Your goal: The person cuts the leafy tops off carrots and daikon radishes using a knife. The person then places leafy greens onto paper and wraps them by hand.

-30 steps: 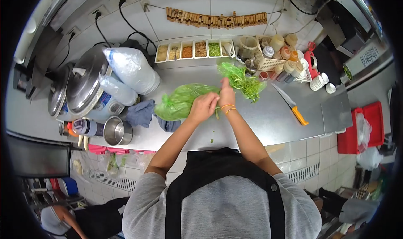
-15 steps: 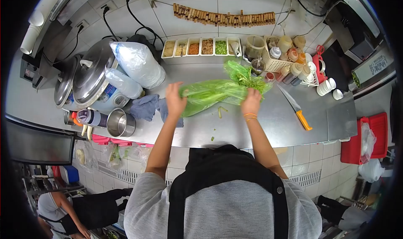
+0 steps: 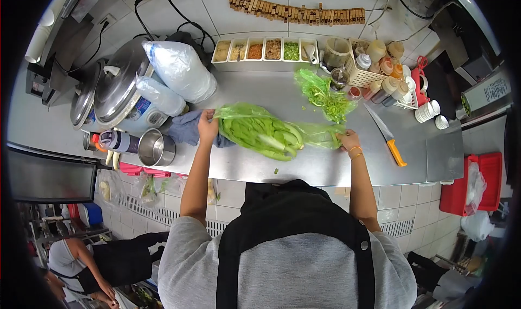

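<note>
A clear green-tinted plastic bag (image 3: 323,134) lies stretched across the steel counter with long leafy lettuce (image 3: 255,131) inside. My left hand (image 3: 208,125) has its fingers closed on the bag's left end. At the other side, my right hand (image 3: 348,141) pinches the bag's loose end. Behind the bag, chopped green trimmings (image 3: 334,105) sit on a crumpled green plastic bag (image 3: 312,84). A knife with an orange handle (image 3: 396,153) rests to the right of my right hand. Beside my left hand is a blue-grey cloth (image 3: 187,127).
Topping containers (image 3: 264,59) line the counter's back. Sauce bottles crowd a basket (image 3: 361,77) at the back right. Lidded pots (image 3: 122,97), full plastic bags (image 3: 179,73) and a steel cup (image 3: 156,148) stand left. Another person (image 3: 103,265) is at lower left.
The lettuce bag has come nearer and apart from the trimmings, which now lie separately behind it. My right hand moved right and pulls the bag's end out; my left hand shifted slightly left.
</note>
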Demonstrator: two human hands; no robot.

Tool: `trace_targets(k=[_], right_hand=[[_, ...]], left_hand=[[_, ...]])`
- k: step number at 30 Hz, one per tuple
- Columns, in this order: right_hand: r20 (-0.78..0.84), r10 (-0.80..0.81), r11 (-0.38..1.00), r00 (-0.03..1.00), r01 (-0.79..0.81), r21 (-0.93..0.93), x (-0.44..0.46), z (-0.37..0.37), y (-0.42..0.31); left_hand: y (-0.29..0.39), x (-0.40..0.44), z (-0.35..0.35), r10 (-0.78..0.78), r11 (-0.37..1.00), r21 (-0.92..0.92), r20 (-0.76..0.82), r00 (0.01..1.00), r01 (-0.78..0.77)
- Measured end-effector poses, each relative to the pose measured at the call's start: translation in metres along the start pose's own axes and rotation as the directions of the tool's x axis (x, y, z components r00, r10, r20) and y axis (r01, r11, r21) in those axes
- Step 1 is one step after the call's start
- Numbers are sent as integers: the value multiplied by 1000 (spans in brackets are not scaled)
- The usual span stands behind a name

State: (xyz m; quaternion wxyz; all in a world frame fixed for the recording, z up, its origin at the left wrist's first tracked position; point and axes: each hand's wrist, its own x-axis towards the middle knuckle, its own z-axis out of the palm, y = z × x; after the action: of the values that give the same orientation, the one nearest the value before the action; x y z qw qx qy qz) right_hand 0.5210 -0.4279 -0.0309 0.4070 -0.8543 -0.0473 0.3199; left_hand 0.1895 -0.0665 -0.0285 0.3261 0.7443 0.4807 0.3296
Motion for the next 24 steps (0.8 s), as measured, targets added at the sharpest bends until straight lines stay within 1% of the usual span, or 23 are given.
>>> trace_targets(k=[1, 2, 3, 4, 5, 6, 7, 8, 9, 10, 11, 12, 13, 14, 15, 16, 18, 19, 20, 21, 22, 23, 24], right_hand=[[83, 45, 997, 996, -49, 52, -18, 1, -20], [-197, -273, 948, 942, 229, -219, -16, 12, -13], [-351, -601, 760, 718, 378, -528, -15, 23, -6], [-378, -693, 716, 614, 524, -461, -36, 26, -28], [-416, -762, 643, 497, 657, -394, -61, 31, -56], [-239, -794, 606, 559, 757, -244, -73, 43, -60], [-50, -818, 575, 573, 815, -73, -84, 54, -62], [124, -818, 555, 561, 828, -82, -91, 68, -62], [293, -793, 534, 533, 841, -87, -95, 81, -60], [289, -794, 536, 535, 840, -85, -99, 91, -56], [300, -770, 523, 564, 826, -211, -102, 100, -53], [305, -745, 500, 593, 799, -333, -104, 108, -50], [302, -745, 502, 595, 798, -333, -104, 114, -47], [267, -761, 534, 591, 805, -258, -105, 119, -42], [229, -774, 562, 590, 807, -182, -106, 122, -37], [226, -770, 568, 596, 803, -181, -108, 123, -31], [336, -799, 498, 499, 862, -96, -111, 121, -22], [374, -772, 533, 514, 844, -62, -115, 120, -18], [368, -771, 538, 520, 841, -63, -116, 120, -17], [320, -762, 580, 563, 813, -52, -116, 121, -15], [273, -747, 621, 605, 783, -37, -117, 122, -13], [287, -726, 637, 625, 769, -63, -116, 124, -12], [280, -725, 640, 629, 766, -63, -113, 126, -11]], left_hand=[[-3, -4, 4, -82, 996, -24, 35, 996, 83], [-3, -9, 7, -161, 985, -44, 74, 984, 165], [10, -17, 3, -179, 983, -36, 72, 981, 182], [8, -19, 3, -180, 983, -32, 75, 981, 183], [4, -20, 2, -220, 963, -135, 106, 970, 233], [1, -22, 2, -255, 930, -236, 140, 957, 282], [5, -27, 2, -254, 930, -234, 143, 957, 282], [9, -33, 3, -135, 986, -99, 7, 991, 135], [13, -36, 2, 10, 998, 56, -109, 994, -4], [14, -37, -1, 14, 998, 59, -106, 994, -8], [16, -36, -4, 165, 985, 55, -34, 986, -163], [15, -35, -5, 312, 949, 39, 37, 949, -314], [15, -36, -4, 315, 948, 39, 40, 948, -316], [14, -40, -1, 184, 981, -85, 111, 977, -176], [9, -44, 3, 59, 981, -194, 199, 978, -20], [3, -46, 2, 59, 981, -191, 206, 977, -19], [-4, -49, 1, -141, 900, -349, 336, 931, 262], [-5, -54, 3, -197, 855, -416, 293, 936, 310], [-6, -53, 4, -194, 856, -413, 300, 934, 310], [1, -52, 0, -313, 680, -573, 336, 888, 457], [15, -52, -7, -414, 452, -692, 395, 820, 562], [31, -50, -11, -400, 338, -735, 454, 797, 588], [36, -45, -12, -396, 341, -731, 458, 796, 591]])
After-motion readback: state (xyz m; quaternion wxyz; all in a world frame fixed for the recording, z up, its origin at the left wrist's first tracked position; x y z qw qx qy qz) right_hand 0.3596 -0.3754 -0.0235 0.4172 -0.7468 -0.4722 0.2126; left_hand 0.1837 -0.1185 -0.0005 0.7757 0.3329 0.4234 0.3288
